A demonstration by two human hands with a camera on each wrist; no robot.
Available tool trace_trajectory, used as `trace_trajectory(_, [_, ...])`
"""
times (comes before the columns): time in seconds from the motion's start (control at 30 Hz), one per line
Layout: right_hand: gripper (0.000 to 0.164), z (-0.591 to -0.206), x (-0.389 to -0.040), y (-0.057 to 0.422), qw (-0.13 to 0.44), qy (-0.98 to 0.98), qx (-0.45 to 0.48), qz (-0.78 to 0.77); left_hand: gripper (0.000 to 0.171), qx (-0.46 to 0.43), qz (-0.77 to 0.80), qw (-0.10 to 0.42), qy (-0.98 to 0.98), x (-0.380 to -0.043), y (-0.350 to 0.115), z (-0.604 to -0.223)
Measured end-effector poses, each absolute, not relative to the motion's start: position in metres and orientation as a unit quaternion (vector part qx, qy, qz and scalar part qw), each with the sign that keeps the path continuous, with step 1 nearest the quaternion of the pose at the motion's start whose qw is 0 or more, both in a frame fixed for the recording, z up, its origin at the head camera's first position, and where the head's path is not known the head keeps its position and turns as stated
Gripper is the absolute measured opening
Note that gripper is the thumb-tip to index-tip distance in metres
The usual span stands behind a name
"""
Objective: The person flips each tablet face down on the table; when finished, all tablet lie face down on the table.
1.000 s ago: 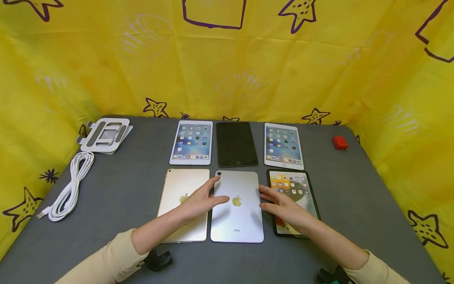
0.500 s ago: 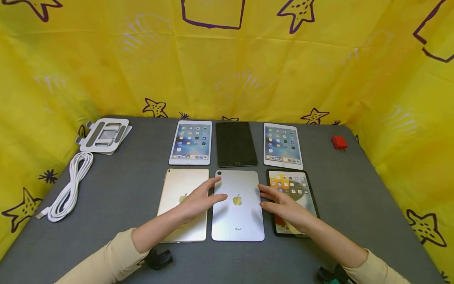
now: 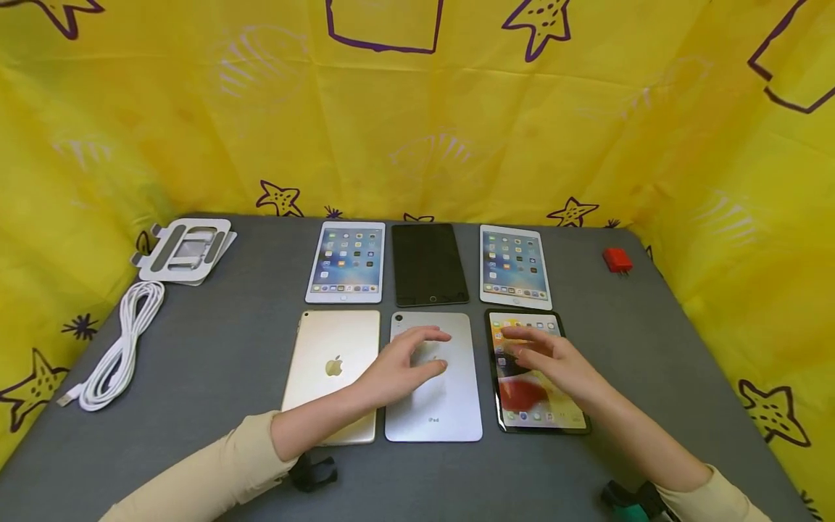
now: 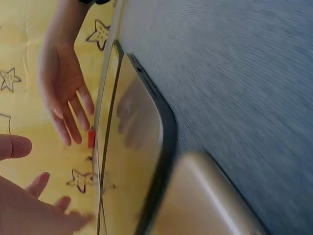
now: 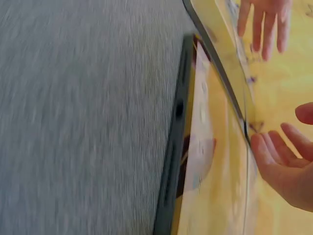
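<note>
My left hand (image 3: 398, 370) is over the silver iPad (image 3: 457, 399), which lies back up in the middle of the front row. Its fingers and thumb are spread and hold nothing. To the left lies a gold tablet (image 3: 334, 333), also back up, partly under my left forearm. Above the lit tablet with the black edge (image 3: 538, 413) is my right hand (image 3: 554, 362), fingers loosely bent, nothing between them. In the left wrist view both hands show raised beside the tablets, and the right palm (image 4: 63, 83) is reflected in a glossy surface.
Behind lie a white tablet (image 3: 346, 261), a dark-screened tablet (image 3: 429, 264) and another white tablet (image 3: 515, 264). A folding stand (image 3: 156, 264) and a coiled white cable (image 3: 124, 355) are at the left. A red charger plug (image 3: 617, 259) sits at the right, before the yellow curtain (image 3: 365, 145).
Both hands have moved to the right. The left has come over the silver iPad; the right has left that iPad's edge for the lit tablet. The silver iPad had shifted slightly.
</note>
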State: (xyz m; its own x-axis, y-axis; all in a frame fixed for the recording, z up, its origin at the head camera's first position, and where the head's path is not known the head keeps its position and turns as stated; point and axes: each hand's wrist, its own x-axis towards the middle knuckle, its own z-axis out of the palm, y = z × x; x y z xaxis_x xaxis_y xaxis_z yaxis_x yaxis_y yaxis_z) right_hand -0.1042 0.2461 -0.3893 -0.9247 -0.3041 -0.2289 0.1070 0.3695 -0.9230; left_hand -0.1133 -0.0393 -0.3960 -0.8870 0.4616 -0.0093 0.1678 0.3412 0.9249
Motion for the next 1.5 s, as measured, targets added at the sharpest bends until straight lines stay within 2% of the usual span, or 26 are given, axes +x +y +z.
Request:
trace_trajectory(0.27, [0.044, -0.383, -0.102, 0.285, 0.123, 0.845, -0.046, -0.519, 0.046, 0.131, 0.631, 0.289, 0.708, -0.12, -0.001, -0.398])
trace_trajectory(0.67, [0.051, -0.389, -0.09, 0.32, 0.132, 0.839, -0.022, -0.527, 0.061, 0.027, 0.703, 0.394, 0.592, -0.125, 0.035, -0.395])
trace_trajectory(0.93, [0.058, -0.394, -0.091, 0.321, 0.181, 0.822, 0.014, -0.54, 0.062, -0.007, 0.716, 0.404, 0.569, -0.126, 0.038, -0.393])
trace_trajectory(1.2, [0.059, -0.397, -0.091, 0.324, 0.189, 0.817, 0.013, -0.544, 0.044, -0.039, 0.737, 0.39, 0.551, -0.13, 0.041, -0.395])
trace_trajectory(1.5, [0.06, -0.397, -0.091, 0.326, 0.186, 0.807, 0.0, -0.561, 0.048, -0.065, 0.743, 0.391, 0.54, -0.135, 0.041, -0.399])
